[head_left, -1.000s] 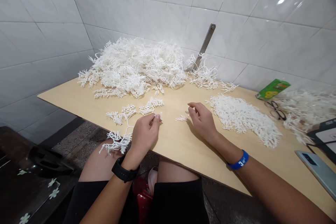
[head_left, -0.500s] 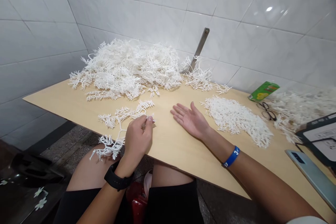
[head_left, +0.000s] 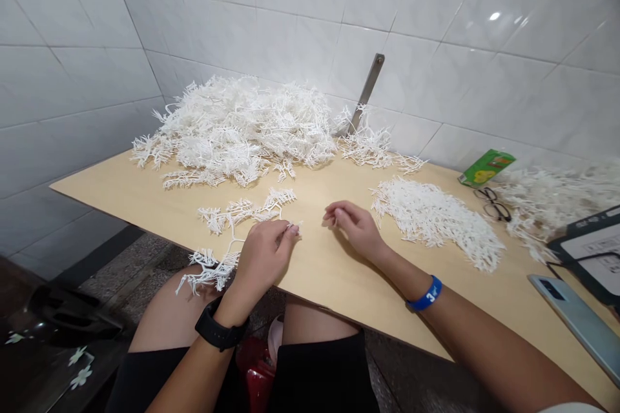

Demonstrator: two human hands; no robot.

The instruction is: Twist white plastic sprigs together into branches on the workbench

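Note:
My left hand [head_left: 265,255] rests at the near edge of the wooden table [head_left: 334,271], fingers pinched on a white plastic branched sprig [head_left: 232,219] that trails over the table edge toward my knee. My right hand [head_left: 356,227] lies a short way to the right of it, fingers curled together palm down, and I cannot make out anything in them. Just right of that hand is a flat heap of small white plastic pieces [head_left: 436,219]. A big pile of white branched sprigs [head_left: 242,129] lies at the back left.
Glasses [head_left: 490,202] and a green carton [head_left: 485,166] sit at the back right beside another white heap [head_left: 562,200]. A phone [head_left: 576,319] and a dark tablet [head_left: 593,251] lie at the right edge. A metal bar [head_left: 367,91] leans on the tiled wall.
My right hand, open and palm up half a second ago, has turned over and curled its fingers near the left hand. The left hand keeps its pinch on the sprig.

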